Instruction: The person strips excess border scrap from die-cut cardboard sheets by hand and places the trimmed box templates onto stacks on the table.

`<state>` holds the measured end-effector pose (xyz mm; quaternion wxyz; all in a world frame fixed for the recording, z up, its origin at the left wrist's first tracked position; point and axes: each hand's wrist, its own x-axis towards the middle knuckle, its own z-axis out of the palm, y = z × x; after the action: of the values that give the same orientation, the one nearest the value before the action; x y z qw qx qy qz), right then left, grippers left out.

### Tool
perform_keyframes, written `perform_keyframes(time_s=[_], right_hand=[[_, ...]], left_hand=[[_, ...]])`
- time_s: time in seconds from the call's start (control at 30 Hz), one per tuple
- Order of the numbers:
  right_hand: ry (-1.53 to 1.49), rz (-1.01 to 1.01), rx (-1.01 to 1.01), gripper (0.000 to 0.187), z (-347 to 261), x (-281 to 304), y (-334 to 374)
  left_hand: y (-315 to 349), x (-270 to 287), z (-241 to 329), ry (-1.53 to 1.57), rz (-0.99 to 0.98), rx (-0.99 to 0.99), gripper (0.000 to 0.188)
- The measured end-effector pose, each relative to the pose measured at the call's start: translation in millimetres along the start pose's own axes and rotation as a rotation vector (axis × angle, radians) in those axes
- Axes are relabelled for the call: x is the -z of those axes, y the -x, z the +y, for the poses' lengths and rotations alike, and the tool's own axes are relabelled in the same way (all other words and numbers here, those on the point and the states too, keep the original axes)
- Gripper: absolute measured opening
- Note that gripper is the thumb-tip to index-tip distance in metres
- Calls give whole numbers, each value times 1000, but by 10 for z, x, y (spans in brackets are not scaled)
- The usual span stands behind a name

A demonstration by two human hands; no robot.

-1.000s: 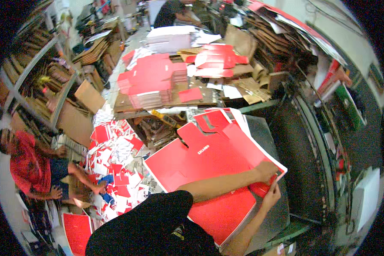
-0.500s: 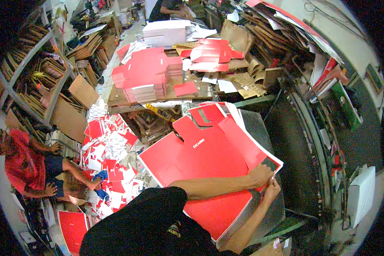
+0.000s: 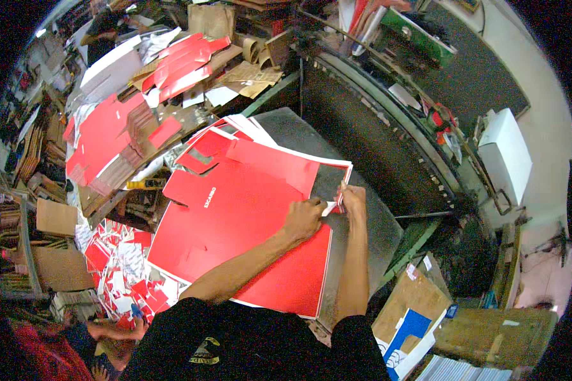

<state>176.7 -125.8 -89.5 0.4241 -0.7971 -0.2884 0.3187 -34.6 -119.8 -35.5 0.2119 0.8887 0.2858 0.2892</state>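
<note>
Notched red sheets (image 3: pixel 248 219) are stacked on the dark worktop (image 3: pixel 376 238); beside their right edge a paper strip (image 3: pixel 330 208) is pinched by the right hand (image 3: pixel 354 198); the curled left hand (image 3: pixel 304 219), grip indiscernible, is rested there, apparently for steadying.

Shows a pale wall (image 3: pixel 543 101) at the right, a large dark panel (image 3: pixel 483 82) beside it and a white block (image 3: pixel 505 157) near both. Has a wooden table (image 3: pixel 196 116) at upper left, a grey metal rack (image 3: pixel 28 247) near the left edge and brown cardboard (image 3: pixel 62 217) beside it. Looks dimmer at left than along the wall.
</note>
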Motion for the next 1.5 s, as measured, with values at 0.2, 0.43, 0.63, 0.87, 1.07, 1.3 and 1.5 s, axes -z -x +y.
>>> perform_keyframes(time_s=[0.2,0.43,0.63,0.87,1.07,1.3,1.5], right_hand=[[-65,-65,218,41,-319,23,480],[10,-86,352,39,-178,-12,855],[-162,127,469,30,-47,-175,787],[26,292,321,29,-79,-287,699],[-106,213,259,26,199,-196,410],[-170,133,216,25,168,-421,301],[-88,205,117,25,48,-234,222]], left_hand=[[-167,244,-86,-43,-33,79,20],[-494,206,-294,-46,7,33,24],[-527,163,-118,-124,-139,81,29],[-330,74,-35,-163,-183,151,18],[-106,68,101,-131,-154,44,15],[-19,91,-140,46,21,110,16],[-59,99,12,87,-72,316,24]])
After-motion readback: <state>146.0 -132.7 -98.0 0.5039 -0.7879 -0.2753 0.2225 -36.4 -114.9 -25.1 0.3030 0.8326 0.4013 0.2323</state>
